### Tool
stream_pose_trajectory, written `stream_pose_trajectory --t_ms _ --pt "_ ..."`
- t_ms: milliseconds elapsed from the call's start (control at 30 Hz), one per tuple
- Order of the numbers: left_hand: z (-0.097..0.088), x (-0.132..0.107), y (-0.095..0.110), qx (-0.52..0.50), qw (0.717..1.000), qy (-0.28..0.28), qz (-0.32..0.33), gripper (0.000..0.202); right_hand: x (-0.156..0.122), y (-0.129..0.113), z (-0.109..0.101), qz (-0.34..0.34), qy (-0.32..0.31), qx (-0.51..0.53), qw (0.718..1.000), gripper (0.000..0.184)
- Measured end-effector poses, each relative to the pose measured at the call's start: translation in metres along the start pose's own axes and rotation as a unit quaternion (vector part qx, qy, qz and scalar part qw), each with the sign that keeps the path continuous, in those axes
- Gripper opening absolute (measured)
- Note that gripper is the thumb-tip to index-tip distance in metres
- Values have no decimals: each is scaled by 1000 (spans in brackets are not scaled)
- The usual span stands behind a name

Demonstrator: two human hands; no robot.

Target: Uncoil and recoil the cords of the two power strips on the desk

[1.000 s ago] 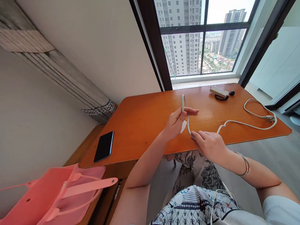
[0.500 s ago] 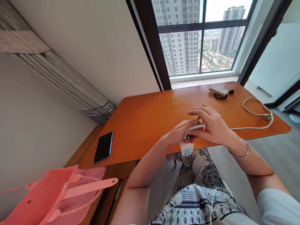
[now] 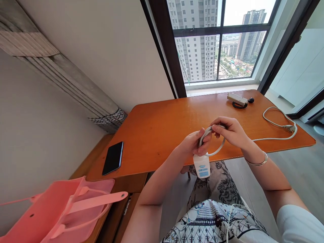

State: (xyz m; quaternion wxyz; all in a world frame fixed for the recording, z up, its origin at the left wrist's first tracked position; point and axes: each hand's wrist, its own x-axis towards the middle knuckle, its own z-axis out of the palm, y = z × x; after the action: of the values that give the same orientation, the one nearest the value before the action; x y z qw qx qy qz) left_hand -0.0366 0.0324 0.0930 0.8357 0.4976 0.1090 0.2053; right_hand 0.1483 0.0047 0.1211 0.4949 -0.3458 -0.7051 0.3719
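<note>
Looping cable (image 3: 218,150), adapter (image 3: 202,166) below left grip (image 3: 193,145)

The white cable (image 3: 219,148) is covered where it passes through the closed left hand (image 3: 194,143) and under the pinching right hand (image 3: 229,131). The top of the white block (image 3: 201,166) is concealed by the left hand; its blue label cannot be read. The pink bag (image 3: 63,209) is cut off by the lower edge. The pins of the plug (image 3: 290,128) are too small to be made out.
</note>
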Motion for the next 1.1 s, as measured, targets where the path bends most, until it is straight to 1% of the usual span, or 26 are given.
stream_pose_trajectory --t_ms 67,167,233,333,433,500,600,667,767,867,967,1100 --pt "0 -1 0 -16 1000 -3 4 54 1 1 -2 12 -6 34 999 24" --pt "1 -2 2 -31 999 9 7 52 3 2 -6 27 -18 50 998 31" --pt "2 -3 5 -44 999 13 9 51 3 4 -8 31 -19 41 998 34" --pt "3 -6 8 -63 998 25 14 49 2 7 -11 16 -13 16 1000 35" --pt "3 -8 7 -81 996 25 2 48 -1 8 -11 2 -4 -13 1000 32" --pt "3 -10 4 -96 995 27 -6 48 -1 8 -11 13 -7 -6 1000 33" --pt "4 -13 -1 -114 992 53 -10 47 1 8 -11 51 -35 53 997 39" --pt "6 -14 -4 -115 992 59 -14 48 1 9 -13 68 -54 91 992 43" --pt "9 -16 -5 -94 994 40 -22 52 0 10 -16 76 -86 120 986 43" --pt "13 -17 -5 -78 997 13 -16 56 -3 9 -18 79 -111 136 981 42" --pt "16 -18 -4 -73 997 14 -6 57 -5 11 -16 93 -99 168 976 45" --pt "12 -21 -5 -86 995 51 5 56 -5 19 -13 106 -64 182 975 48"
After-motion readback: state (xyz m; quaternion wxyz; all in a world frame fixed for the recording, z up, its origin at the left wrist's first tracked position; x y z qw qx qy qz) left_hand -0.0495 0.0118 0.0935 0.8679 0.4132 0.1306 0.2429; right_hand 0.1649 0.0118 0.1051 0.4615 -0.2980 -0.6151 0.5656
